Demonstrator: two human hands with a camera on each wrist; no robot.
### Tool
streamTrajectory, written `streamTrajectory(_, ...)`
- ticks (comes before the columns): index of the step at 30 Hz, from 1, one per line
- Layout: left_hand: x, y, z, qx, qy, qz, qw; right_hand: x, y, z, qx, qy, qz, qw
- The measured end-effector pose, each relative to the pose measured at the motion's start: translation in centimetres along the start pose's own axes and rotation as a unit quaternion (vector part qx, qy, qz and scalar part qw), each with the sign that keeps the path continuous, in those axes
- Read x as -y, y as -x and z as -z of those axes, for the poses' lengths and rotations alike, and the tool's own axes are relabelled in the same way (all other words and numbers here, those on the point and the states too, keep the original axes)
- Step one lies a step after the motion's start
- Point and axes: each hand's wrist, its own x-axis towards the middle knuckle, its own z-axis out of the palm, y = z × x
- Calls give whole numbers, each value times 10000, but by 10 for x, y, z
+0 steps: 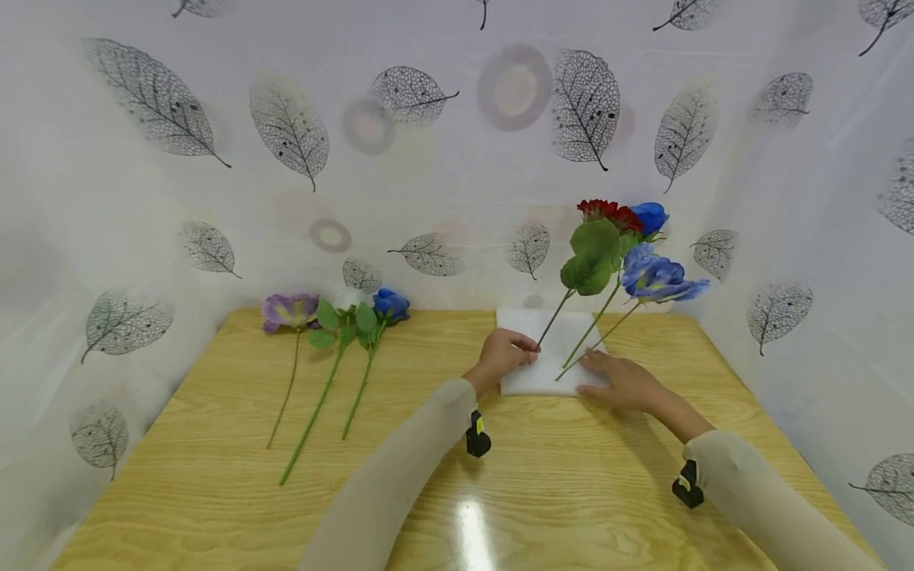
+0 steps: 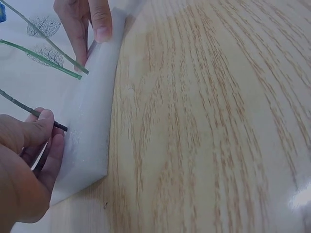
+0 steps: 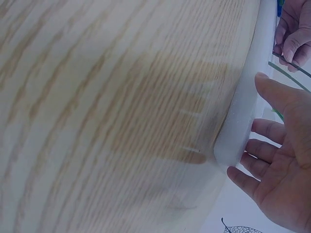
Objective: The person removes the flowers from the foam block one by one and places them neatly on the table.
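Note:
A white foam block lies near the back right of the table. My left hand pinches the dark stem of a red flower near its lower end, with the stem tip close over the foam in the left wrist view. A blue rose and a ruffled blue-violet flower stand in the block, their stems tilted to the right. My right hand rests against the block's right side, fingers spread and thumb at its front edge.
On the left of the wooden table lie a purple flower, a white flower and another blue rose, stems toward me. A leaf-patterned white sheet hangs behind the table and along both sides.

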Motion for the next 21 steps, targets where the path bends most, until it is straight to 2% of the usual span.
streamTrajectory(6, 0, 0, 6, -8, 367, -47, 9993, 1, -2, 0, 29, -25, -27, 10000)
streamTrajectory(15, -1, 2, 24, -315, 403, -414, 9978, 1, -1, -1, 29, -15, 37, 10000)
streamTrajectory(21, -2, 10, 40, -298, 376, -627, 9969, 1, 2, 1, 15, -61, 69, 10000)
